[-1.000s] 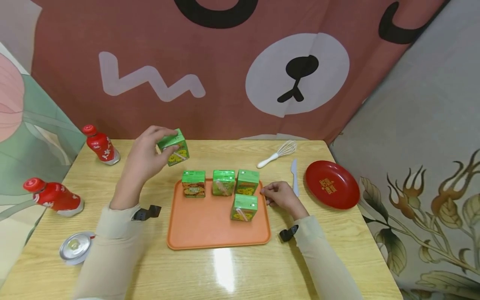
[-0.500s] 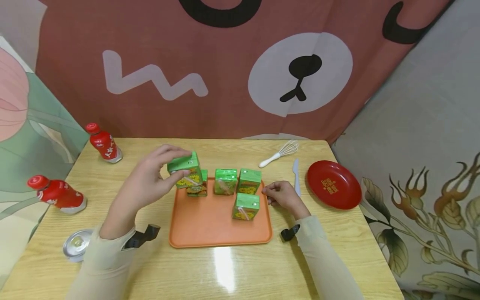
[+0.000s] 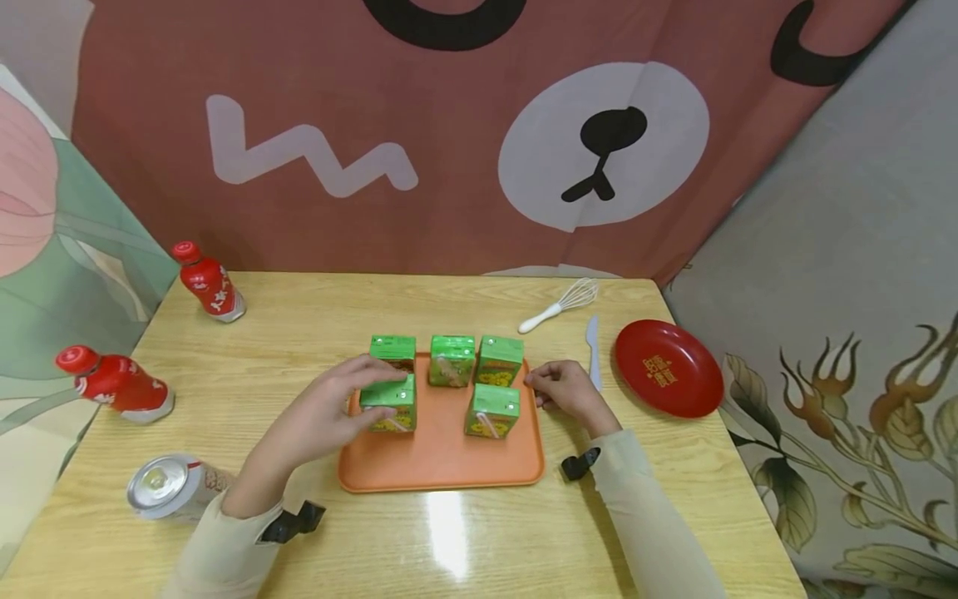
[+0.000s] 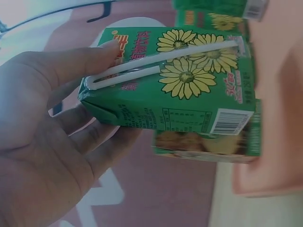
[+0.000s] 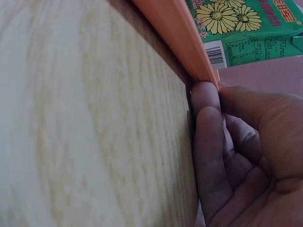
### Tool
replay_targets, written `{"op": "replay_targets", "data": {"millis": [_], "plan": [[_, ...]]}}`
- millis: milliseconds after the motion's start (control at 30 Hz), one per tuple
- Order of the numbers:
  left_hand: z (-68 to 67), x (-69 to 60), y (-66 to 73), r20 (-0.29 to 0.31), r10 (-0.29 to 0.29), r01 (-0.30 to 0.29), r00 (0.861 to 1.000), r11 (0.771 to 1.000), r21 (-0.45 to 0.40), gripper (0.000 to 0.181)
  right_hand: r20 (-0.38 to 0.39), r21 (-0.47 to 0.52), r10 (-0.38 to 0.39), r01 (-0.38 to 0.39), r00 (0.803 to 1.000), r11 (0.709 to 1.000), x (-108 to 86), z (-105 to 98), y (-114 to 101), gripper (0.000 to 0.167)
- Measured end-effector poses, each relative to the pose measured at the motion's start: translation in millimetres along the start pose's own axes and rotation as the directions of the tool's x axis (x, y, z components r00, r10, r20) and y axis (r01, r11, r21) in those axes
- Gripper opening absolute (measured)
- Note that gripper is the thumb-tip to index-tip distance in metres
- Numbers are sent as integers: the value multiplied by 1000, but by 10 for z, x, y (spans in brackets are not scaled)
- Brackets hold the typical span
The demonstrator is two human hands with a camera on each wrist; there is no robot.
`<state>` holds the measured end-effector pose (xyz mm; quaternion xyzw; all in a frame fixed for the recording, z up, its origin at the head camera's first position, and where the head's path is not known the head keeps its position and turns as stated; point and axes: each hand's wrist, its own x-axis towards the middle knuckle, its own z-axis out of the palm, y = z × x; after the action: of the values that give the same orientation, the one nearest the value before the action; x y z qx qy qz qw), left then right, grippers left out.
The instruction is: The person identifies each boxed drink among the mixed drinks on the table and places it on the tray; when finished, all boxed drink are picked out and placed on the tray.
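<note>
My left hand (image 3: 325, 420) grips a green drink carton (image 3: 400, 406) with yellow flowers and a straw on its side, thumb on one face and fingers on the other. This carton is upright over the left part of the orange tray (image 3: 441, 466); whether its base touches the tray I cannot tell. Just behind it is another carton (image 3: 392, 344), partly hidden. Two more, a middle carton (image 3: 451, 360) and a right carton (image 3: 500, 362), stand along the tray's back edge, with a front carton (image 3: 492, 412) before them. My right hand (image 3: 566, 391) pinches the tray's right rim (image 5: 184, 38).
Two red bottles, a back bottle (image 3: 209, 284) and a front bottle (image 3: 120, 389), stand at the left. A can (image 3: 175, 488) is beside my left forearm. Right of the tray are a white whisk (image 3: 554, 309), a pale knife (image 3: 594, 349) and a red plate (image 3: 696, 387).
My left hand has brought its carton down and toward me, from behind the tray to in front of the back-left carton. The right hand stays at the tray's rim.
</note>
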<state>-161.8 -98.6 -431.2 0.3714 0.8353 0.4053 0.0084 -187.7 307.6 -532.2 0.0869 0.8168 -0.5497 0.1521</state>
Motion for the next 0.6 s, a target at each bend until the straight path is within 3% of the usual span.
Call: {"op": "replay_targets", "data": {"millis": [300, 600], "plan": [[182, -71, -157, 26, -38, 38, 999, 999, -25, 48, 7, 6, 2, -2, 1000, 1000, -11, -15, 16, 26], [243, -74, -203, 43, -48, 49, 998, 998, -25, 47, 3, 3, -5, 5, 1000, 1000, -22, -21, 17, 26]]}}
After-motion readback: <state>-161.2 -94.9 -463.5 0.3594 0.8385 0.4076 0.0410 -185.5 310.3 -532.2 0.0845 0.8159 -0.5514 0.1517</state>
